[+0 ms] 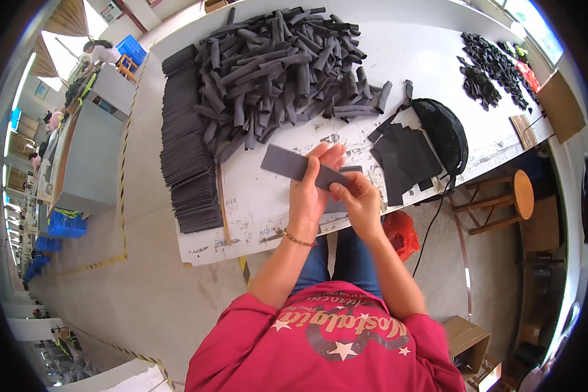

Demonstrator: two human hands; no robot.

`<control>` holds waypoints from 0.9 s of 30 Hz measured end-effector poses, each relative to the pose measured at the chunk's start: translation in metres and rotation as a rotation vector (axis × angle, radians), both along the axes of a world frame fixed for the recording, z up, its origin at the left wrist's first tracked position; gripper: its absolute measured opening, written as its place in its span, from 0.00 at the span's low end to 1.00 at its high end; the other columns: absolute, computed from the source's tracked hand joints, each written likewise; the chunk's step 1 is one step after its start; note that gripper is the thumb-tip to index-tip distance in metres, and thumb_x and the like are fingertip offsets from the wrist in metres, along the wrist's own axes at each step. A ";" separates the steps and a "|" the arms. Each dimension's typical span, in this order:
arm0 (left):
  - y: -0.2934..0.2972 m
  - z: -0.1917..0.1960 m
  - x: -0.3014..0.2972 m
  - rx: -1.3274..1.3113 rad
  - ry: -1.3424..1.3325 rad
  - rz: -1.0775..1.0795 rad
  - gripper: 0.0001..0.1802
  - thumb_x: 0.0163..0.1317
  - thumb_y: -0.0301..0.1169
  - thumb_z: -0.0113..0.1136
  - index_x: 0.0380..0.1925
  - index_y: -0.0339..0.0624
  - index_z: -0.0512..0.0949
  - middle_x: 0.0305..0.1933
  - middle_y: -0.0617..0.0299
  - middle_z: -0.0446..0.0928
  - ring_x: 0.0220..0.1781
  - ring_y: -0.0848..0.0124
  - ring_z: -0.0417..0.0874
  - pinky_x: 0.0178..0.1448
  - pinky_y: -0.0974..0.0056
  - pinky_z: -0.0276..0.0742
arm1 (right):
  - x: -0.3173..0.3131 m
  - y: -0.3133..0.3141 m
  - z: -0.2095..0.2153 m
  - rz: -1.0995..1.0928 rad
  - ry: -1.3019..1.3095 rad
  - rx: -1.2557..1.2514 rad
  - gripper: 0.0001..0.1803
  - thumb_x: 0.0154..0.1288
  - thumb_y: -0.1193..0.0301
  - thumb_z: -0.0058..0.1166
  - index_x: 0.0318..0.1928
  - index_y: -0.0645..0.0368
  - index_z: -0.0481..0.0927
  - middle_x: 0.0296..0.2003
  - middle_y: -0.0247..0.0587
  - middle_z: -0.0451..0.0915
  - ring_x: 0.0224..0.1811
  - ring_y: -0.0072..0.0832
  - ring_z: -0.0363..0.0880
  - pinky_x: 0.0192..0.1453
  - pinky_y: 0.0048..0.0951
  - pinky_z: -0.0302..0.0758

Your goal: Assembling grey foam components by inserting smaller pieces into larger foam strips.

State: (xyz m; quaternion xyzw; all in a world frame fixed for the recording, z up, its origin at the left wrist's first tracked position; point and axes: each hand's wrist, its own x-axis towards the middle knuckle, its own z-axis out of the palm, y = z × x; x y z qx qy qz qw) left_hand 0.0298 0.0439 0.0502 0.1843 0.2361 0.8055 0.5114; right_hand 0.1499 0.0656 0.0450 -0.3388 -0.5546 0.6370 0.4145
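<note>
A flat dark grey strip (283, 163) is held between my two hands above the front edge of the white table (255, 196). My left hand (309, 189) has its thumb pressed over the strip, with the other fingers behind it. At the strip's right end, my right hand (359, 199) pinches it between thumb and fingers. Another dark flat piece (353, 169) shows partly behind my hands; the rest of it is hidden. Beyond them lies a big heap of rolled dark grey tubes (287, 65). A long row of stacked dark strips (188, 144) runs along the table's left side.
To the right lie loose black flat pieces (405, 157) beside a black curved object (441, 134) with a cord. Small black pieces (493, 65) are spread at the far right. A red plastic bag (402, 235) hangs below the edge, near a wooden stool (522, 195).
</note>
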 end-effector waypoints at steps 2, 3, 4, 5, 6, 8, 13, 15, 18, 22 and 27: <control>-0.005 -0.007 -0.007 -0.010 0.002 0.081 0.21 0.70 0.38 0.57 0.54 0.34 0.72 0.49 0.50 0.80 0.58 0.56 0.79 0.66 0.52 0.76 | 0.000 0.002 -0.016 -0.116 -0.012 0.142 0.06 0.60 0.82 0.62 0.38 0.65 0.79 0.36 0.37 0.80 0.38 0.20 0.77 0.42 0.22 0.74; -0.010 -0.013 -0.016 -0.030 0.002 0.164 0.21 0.69 0.37 0.59 0.55 0.34 0.72 0.48 0.52 0.80 0.56 0.58 0.81 0.62 0.53 0.79 | 0.002 0.004 -0.021 -0.186 0.029 0.262 0.07 0.58 0.85 0.61 0.36 0.64 0.80 0.35 0.37 0.80 0.38 0.21 0.77 0.41 0.22 0.73; -0.013 -0.019 -0.025 0.013 -0.060 0.184 0.18 0.67 0.35 0.62 0.51 0.35 0.74 0.42 0.56 0.80 0.50 0.61 0.83 0.57 0.55 0.83 | 0.009 0.009 -0.023 -0.200 -0.015 0.382 0.10 0.54 0.89 0.60 0.35 0.64 0.81 0.35 0.38 0.80 0.38 0.23 0.78 0.41 0.22 0.73; -0.016 -0.027 -0.032 0.006 -0.054 0.201 0.18 0.67 0.35 0.62 0.51 0.35 0.74 0.42 0.56 0.80 0.50 0.61 0.83 0.57 0.55 0.83 | 0.012 0.010 -0.020 -0.177 -0.004 0.396 0.11 0.54 0.90 0.59 0.36 0.65 0.81 0.35 0.40 0.80 0.39 0.24 0.78 0.41 0.22 0.73; -0.018 -0.033 -0.038 0.042 -0.044 0.177 0.15 0.67 0.34 0.61 0.48 0.36 0.76 0.41 0.57 0.81 0.48 0.61 0.84 0.57 0.54 0.83 | 0.014 0.010 -0.019 -0.174 -0.013 0.423 0.11 0.54 0.91 0.58 0.36 0.65 0.82 0.35 0.40 0.81 0.39 0.24 0.78 0.42 0.22 0.72; -0.020 -0.033 -0.040 0.055 -0.083 0.154 0.07 0.67 0.30 0.60 0.41 0.37 0.78 0.37 0.58 0.81 0.44 0.62 0.85 0.59 0.54 0.82 | 0.017 0.013 -0.022 -0.161 -0.020 0.468 0.13 0.54 0.92 0.56 0.37 0.65 0.82 0.36 0.39 0.81 0.39 0.24 0.78 0.43 0.22 0.73; -0.021 -0.040 -0.044 0.063 -0.073 0.135 0.05 0.67 0.26 0.60 0.39 0.37 0.79 0.38 0.59 0.81 0.44 0.64 0.84 0.61 0.53 0.81 | 0.021 0.011 -0.020 -0.113 0.078 0.345 0.13 0.56 0.93 0.54 0.37 0.66 0.82 0.39 0.38 0.79 0.42 0.20 0.76 0.43 0.21 0.74; -0.020 -0.039 -0.041 0.074 -0.097 0.133 0.06 0.67 0.26 0.60 0.42 0.37 0.80 0.38 0.58 0.81 0.43 0.65 0.84 0.61 0.53 0.80 | 0.024 0.016 -0.018 -0.109 0.049 0.272 0.09 0.58 0.89 0.57 0.37 0.65 0.82 0.35 0.36 0.80 0.37 0.18 0.77 0.39 0.21 0.74; -0.023 -0.021 -0.035 -0.127 0.008 0.156 0.08 0.66 0.27 0.61 0.43 0.36 0.81 0.37 0.59 0.82 0.40 0.68 0.85 0.54 0.60 0.84 | 0.032 0.022 -0.017 -0.076 -0.056 -0.030 0.04 0.60 0.83 0.60 0.36 0.65 0.82 0.28 0.33 0.79 0.30 0.18 0.76 0.35 0.21 0.73; -0.014 -0.019 -0.046 -0.226 0.235 0.205 0.08 0.65 0.27 0.62 0.42 0.36 0.81 0.37 0.61 0.83 0.35 0.73 0.84 0.36 0.69 0.83 | 0.034 0.037 -0.001 -0.026 0.029 -0.144 0.15 0.60 0.79 0.64 0.47 0.68 0.78 0.25 0.33 0.78 0.25 0.20 0.75 0.32 0.22 0.72; 0.001 -0.042 -0.044 -0.332 0.023 0.150 0.08 0.62 0.23 0.62 0.42 0.36 0.80 0.36 0.60 0.83 0.36 0.74 0.84 0.39 0.70 0.82 | 0.042 0.056 0.002 -0.070 -0.008 -0.165 0.15 0.57 0.80 0.66 0.41 0.63 0.73 0.26 0.35 0.78 0.25 0.20 0.76 0.31 0.21 0.74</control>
